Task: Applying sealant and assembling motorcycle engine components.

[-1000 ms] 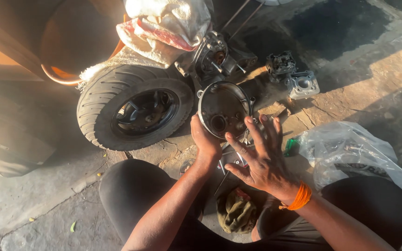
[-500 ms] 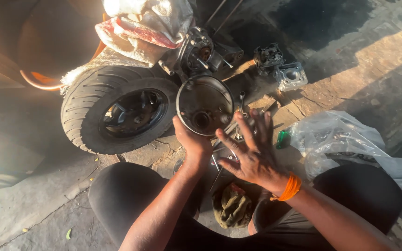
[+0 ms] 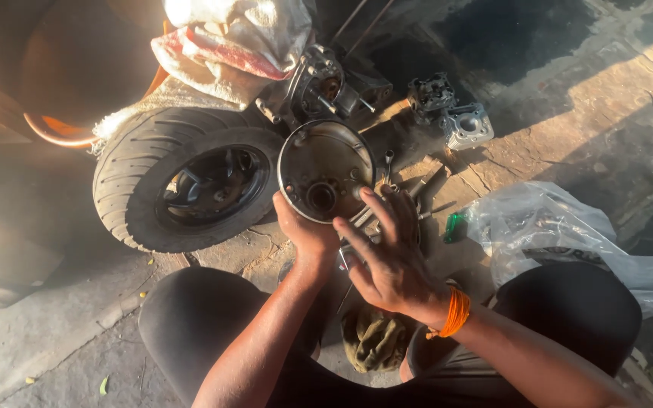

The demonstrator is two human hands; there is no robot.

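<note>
My left hand (image 3: pixel 305 234) grips the lower rim of a round metal drum cover (image 3: pixel 325 172), holding it upright with its hollow inside facing me. My right hand (image 3: pixel 387 257), with an orange band at the wrist, hovers beside the cover with fingers spread, its fingertips near the cover's right edge and holding nothing. A small black scooter tyre on its rim (image 3: pixel 190 181) lies on the ground just left of the cover. Several wrenches and rods (image 3: pixel 417 193) lie on the ground behind my right hand.
An engine block (image 3: pixel 319 83) sits behind the cover under a white and red sack (image 3: pixel 228 34). Two metal cylinder parts (image 3: pixel 451 113) lie at the back right. A clear plastic bag (image 3: pixel 553 238) lies to the right, a green rag (image 3: pixel 376 340) between my knees.
The view has shifted slightly, so everything sits a bit differently in frame. My left hand keeps holding the cover; my right hand stays spread beside it, moved slightly lower.
</note>
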